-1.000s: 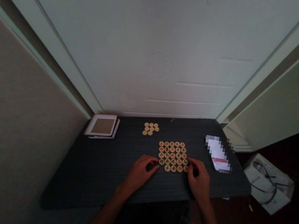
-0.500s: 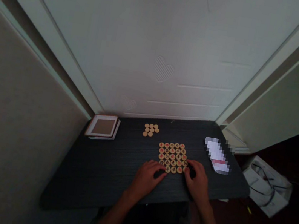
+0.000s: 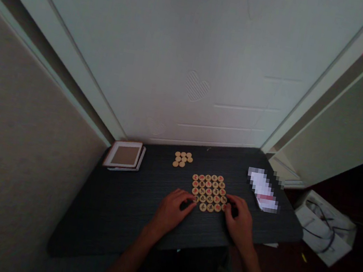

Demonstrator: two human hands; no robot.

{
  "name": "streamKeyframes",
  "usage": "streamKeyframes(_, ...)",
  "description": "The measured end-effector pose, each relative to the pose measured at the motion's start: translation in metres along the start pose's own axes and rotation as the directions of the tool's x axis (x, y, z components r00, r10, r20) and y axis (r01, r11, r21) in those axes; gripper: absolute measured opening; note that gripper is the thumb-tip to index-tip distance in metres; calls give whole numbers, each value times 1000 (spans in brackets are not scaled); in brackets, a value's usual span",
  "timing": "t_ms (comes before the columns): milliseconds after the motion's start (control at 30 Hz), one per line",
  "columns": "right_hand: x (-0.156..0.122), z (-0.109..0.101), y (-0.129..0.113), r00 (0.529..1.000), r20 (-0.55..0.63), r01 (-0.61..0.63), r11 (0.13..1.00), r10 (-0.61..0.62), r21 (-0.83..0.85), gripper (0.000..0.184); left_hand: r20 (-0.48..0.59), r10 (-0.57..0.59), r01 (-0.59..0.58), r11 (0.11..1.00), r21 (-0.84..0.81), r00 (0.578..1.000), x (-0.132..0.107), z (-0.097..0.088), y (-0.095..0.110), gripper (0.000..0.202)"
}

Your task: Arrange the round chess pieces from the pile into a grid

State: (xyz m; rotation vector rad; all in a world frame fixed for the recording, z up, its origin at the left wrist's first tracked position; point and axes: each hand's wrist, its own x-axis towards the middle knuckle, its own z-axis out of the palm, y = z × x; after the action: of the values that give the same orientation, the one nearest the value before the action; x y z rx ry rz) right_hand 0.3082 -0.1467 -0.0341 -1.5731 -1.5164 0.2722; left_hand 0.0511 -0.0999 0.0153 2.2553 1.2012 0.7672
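Several round wooden game pieces with red and black marks lie packed in a cluster (image 3: 209, 191) on a dark table (image 3: 120, 209). My left hand (image 3: 172, 211) rests on the table at the cluster's near left corner, fingers curled, fingertips touching the pieces there. My right hand (image 3: 240, 220) sits at the near right corner, fingers bent against the edge pieces. Neither hand has a piece lifted. A smaller group of plain pale discs (image 3: 183, 158) lies farther back.
A shallow square box with a white rim (image 3: 124, 155) stands at the table's back left. A white packet (image 3: 263, 189) lies at the right. A white bag with dark cords (image 3: 324, 227) is on the floor to the right. A wall stands behind the table.
My left hand slid toward the cluster's near edge and then back a little to its left corner. My right hand stayed at the right corner. The cluster looks the same.
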Motion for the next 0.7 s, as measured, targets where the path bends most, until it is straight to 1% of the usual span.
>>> streamKeyframes(133, -1, 0, 0, 1000, -16, -23, 1000, 23, 16, 26, -59, 19, -13, 995, 101, 998, 26, -25, -21, 16)
streamKeyframes(233, -1, 1, 0, 999, -27, -41, 999, 42, 21, 27, -100, 19, -1, 984, 180, 995, 52, -42, -44, 18)
streamKeyframes(300, -1, 1, 0, 999, -27, -41, 999, 42, 30, 27, -106, 21, 4, 973, 230, 994, 69, -49, -62, 22)
streamKeyframes(367, -1, 1, 0, 999, -23, -40, 998, 41, 38, 27, -108, 22, 9, 962, 273, 994, 86, -54, -80, 31)
streamKeyframes(433, 0, 1, 0, 998, -25, -48, 998, 49, 42, 26, -60, 36, -17, 957, 289, 998, 99, -56, -98, 35)
streamKeyframes(500, 0, 2, 1, 998, -28, -54, 998, 55, 43, 26, -35, 43, -31, 955, 294, 998, 110, -56, -113, 38)
streamKeyframes(600, 0, 2, 1, 999, -30, -42, 998, 43, 37, 26, 13, 57, -59, 951, 304, 998, 119, -55, -129, 43)
streamKeyframes(700, 0, 2, 1, 999, -38, -38, 999, 39, 30, 26, 43, 60, -71, 945, 318, 997, 121, -55, -138, 43)
